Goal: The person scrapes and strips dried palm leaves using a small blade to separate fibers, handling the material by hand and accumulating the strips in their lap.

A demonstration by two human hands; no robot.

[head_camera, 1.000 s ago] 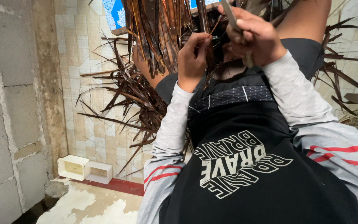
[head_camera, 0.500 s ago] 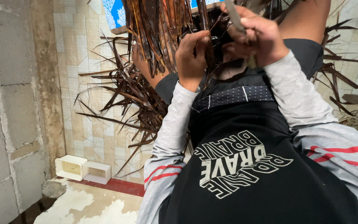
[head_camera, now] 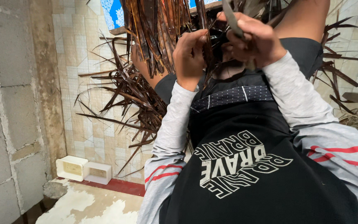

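My left hand is curled shut around a dark brown leaf strip, thumb and fingers pinching it where it runs down out of the leaf bundle. My right hand is fisted just to the right of that strip, closed on a flat grey blade whose tip sticks up and leftward above my knuckles; whether it is a knife or a stick I cannot tell. The two hands sit close together, nearly touching, right below the bundle. More dry strips spill down and to the left of the bundle, over the tiled wall. Well below and left of the bundle, a white tray with two compartments rests against the wall beside a block wall.
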